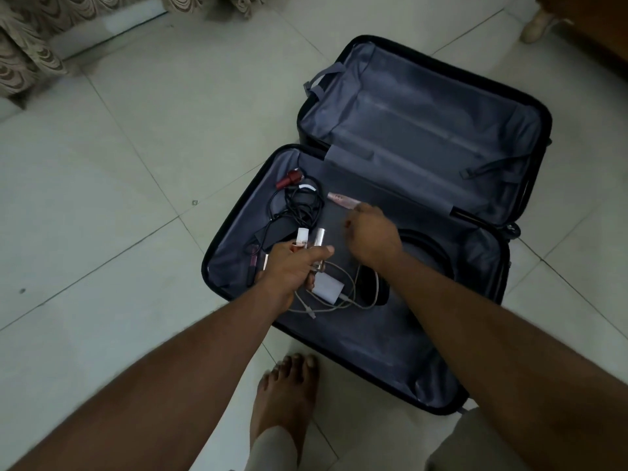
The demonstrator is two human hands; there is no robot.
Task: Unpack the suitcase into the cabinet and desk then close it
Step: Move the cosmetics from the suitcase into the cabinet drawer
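Observation:
A black suitcase point(421, 362) with grey lining lies wide open on the floor. Its far half point(424, 127) holds nothing. In the near half lie a black cable bundle point(299, 205), a red item point(289, 178), a pink tube point(341, 199), a white charger point(327, 287) with a pale cable, and black headphones point(428, 246). My left hand point(292, 266) is shut on several small cosmetic tubes point(73, 237). My right hand point(373, 232) reaches over the lining, its fingertips at the pink tube; whether it grips the tube is hidden.
The suitcase sits on pale floor tiles point(136, 198). A patterned curtain point(30, 56) hangs at the far left. Wooden furniture point(591, 25) stands at the far right corner. My bare foot point(289, 396) is just in front of the case.

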